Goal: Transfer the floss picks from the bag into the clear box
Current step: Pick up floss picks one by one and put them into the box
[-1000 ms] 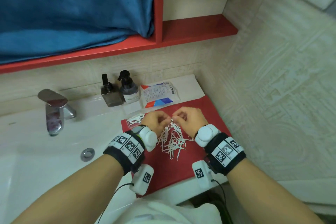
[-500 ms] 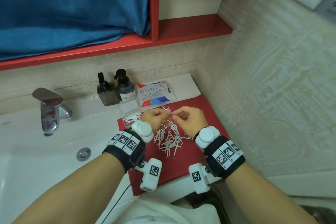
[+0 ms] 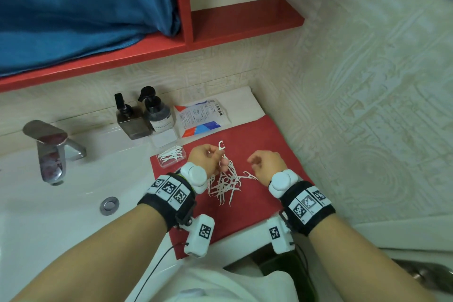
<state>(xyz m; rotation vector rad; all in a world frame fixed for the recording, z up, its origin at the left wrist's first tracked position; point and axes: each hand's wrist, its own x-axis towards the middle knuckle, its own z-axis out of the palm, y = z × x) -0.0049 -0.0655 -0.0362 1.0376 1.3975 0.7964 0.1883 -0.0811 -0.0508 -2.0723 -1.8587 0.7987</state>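
White ceramic counter (image 3: 61, 203) with basin; chrome faucet (image 3: 50, 149) at left, drain (image 3: 109, 205) below it. Blue towel (image 3: 81, 7) sits on red shelf (image 3: 245, 19) above; textured beige wall tile all round. Red mat (image 3: 257, 144) on the counter's right end. Floss pick bag (image 3: 201, 119) lies flat at the mat's far edge: white with red/blue corner, printed Chinese text, too small to read. Two dark pump bottles (image 3: 143, 115) just left of it, labels unreadable. Clear box (image 3: 170, 155), rectangular, on the mat's far-left corner, lid hinged open, some white picks inside. Loose floss picks (image 3: 224, 187) piled tangled mid-mat between both wrists. Left hand (image 3: 204, 158) curled, pinching one white floss pick (image 3: 221, 146), its bow end sticking up. Right hand (image 3: 267, 163) loosely curled, can't tell if it holds anything. Vs 0.5 s ago: hands were together over the pile, now apart; the right has pulled away rightward.
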